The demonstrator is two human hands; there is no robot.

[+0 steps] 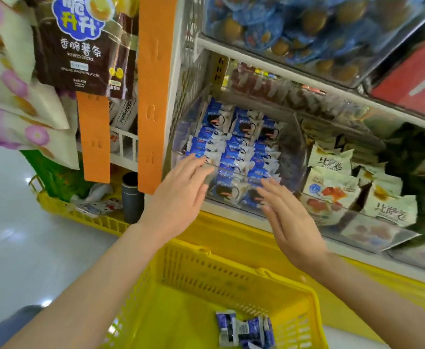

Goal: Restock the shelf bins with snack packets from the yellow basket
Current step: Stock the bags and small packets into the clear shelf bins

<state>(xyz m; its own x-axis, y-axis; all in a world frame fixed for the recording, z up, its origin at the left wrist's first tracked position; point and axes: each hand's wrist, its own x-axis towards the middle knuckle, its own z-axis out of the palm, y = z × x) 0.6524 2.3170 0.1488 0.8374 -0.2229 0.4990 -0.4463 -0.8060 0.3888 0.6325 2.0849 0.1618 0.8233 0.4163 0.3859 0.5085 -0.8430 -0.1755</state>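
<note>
A clear shelf bin [297,147] holds rows of blue-and-white snack packets [234,144]. My left hand [178,195] hovers at the bin's front left edge, fingers spread, holding nothing. My right hand [289,222] is at the bin's front right, fingers apart and empty. Below my arms sits the yellow basket [231,270], with a few blue-and-white packets [246,328] lying in its near right corner.
To the right, a neighbouring bin holds pale green snack bags [332,182]. Above is a bin of blue wrapped sweets [294,28]. Orange hanging strips [152,96] and a brown potato-stick bag [80,46] hang left. A second yellow basket [85,212] sits on the floor at left.
</note>
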